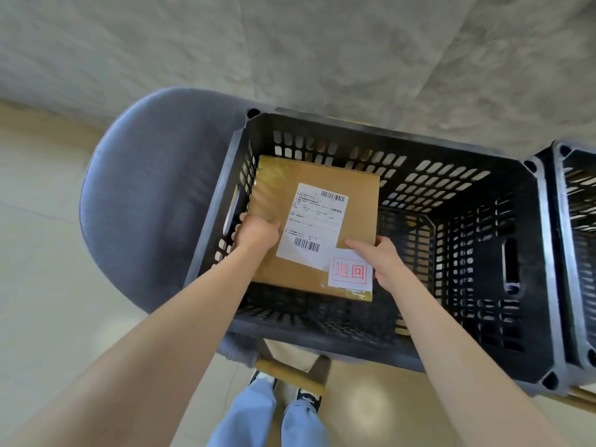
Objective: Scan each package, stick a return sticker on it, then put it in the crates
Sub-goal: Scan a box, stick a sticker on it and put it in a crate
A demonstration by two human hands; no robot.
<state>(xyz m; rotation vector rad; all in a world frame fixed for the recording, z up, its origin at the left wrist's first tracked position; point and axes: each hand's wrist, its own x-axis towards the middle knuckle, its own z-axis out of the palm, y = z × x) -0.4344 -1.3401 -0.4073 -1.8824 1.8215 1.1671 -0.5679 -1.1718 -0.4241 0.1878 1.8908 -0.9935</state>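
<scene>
A flat brown cardboard package (351,201) sits inside a black perforated plastic crate (477,201), held at its left half. The package carries a white shipping label (311,224) with barcodes and a white return sticker (350,273) with red characters at its near right corner. My left hand (258,233) grips the package's left edge. My right hand (382,256) holds its right edge, fingers lying across the top by the sticker. Whether the package rests on the crate floor I cannot tell.
The crate stands on a grey upholstered chair (145,201) with wooden legs (290,372). A second black crate (577,253) touches it on the right. A grey wall is behind, pale floor tiles lie left, and my legs and shoes are below.
</scene>
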